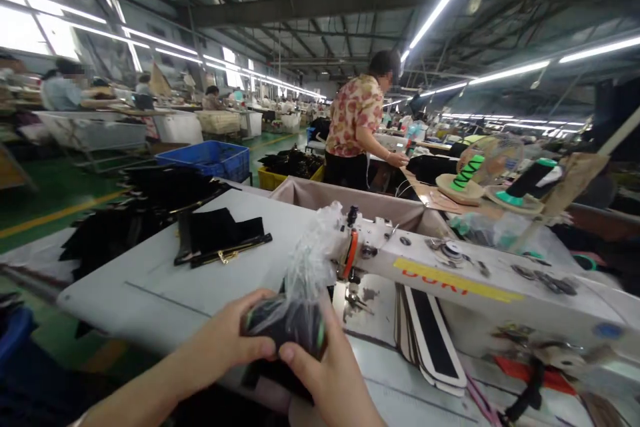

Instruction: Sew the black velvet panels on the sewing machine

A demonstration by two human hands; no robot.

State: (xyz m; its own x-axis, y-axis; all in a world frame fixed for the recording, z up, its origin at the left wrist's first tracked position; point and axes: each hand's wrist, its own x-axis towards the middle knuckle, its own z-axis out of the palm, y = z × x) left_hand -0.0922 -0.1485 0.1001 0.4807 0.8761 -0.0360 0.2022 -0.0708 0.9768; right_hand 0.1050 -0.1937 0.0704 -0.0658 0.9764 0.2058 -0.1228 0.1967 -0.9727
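Observation:
Both of my hands grip a spool of black thread (280, 323) with green showing at its edge. A clear plastic bag (313, 260) covers it, its loose end standing up and away from me. My left hand (240, 333) wraps the left side and my right hand (330, 360) the right, thumbs close together on the near face. Just beyond and to the right is the head of a white sewing machine (373, 240). Black fabric pieces with a gold zipper (225, 253) lie on the worktable (150, 287) to the left.
Black cut pieces (115, 220) are heaped at the far left. Stacked templates (433, 340) lie under the machine arm. Green (467, 172) and black (530, 181) thread spools stand at the right. A co-worker (355, 120) stands beyond the fabric-lined bin (320, 193). A blue crate (210, 159) sits behind.

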